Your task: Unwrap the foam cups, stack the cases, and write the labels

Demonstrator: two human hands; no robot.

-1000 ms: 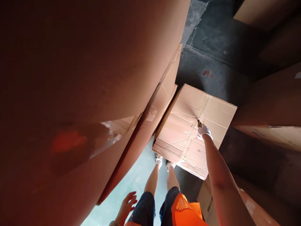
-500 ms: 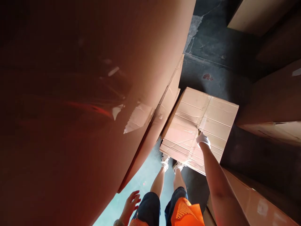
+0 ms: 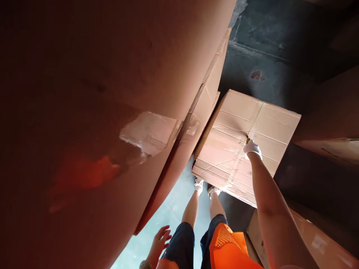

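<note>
My right hand (image 3: 252,148), in a white glove, is closed around a small dark and yellowish tool (image 3: 247,139); its exact kind is too small to make out. The tool's tip meets the top of a cardboard box (image 3: 232,129), close to the taped middle seam. The box lies on the floor just beyond my shoes, its top creased by several lines. By my left thigh, my left hand (image 3: 161,241) hangs bare and holds nothing, its fingers apart and slightly curled.
A very large cardboard box (image 3: 92,93) with torn tape rises close on my left, with another carton (image 3: 209,93) beyond it. More cartons stand at the right (image 3: 333,116) and lower right (image 3: 316,239). Dark floor (image 3: 269,41) shows past the box.
My gloved right hand has moved farther up along the box's seam, away from my feet. The view has shifted a little, and the left hand stays by my thigh.
</note>
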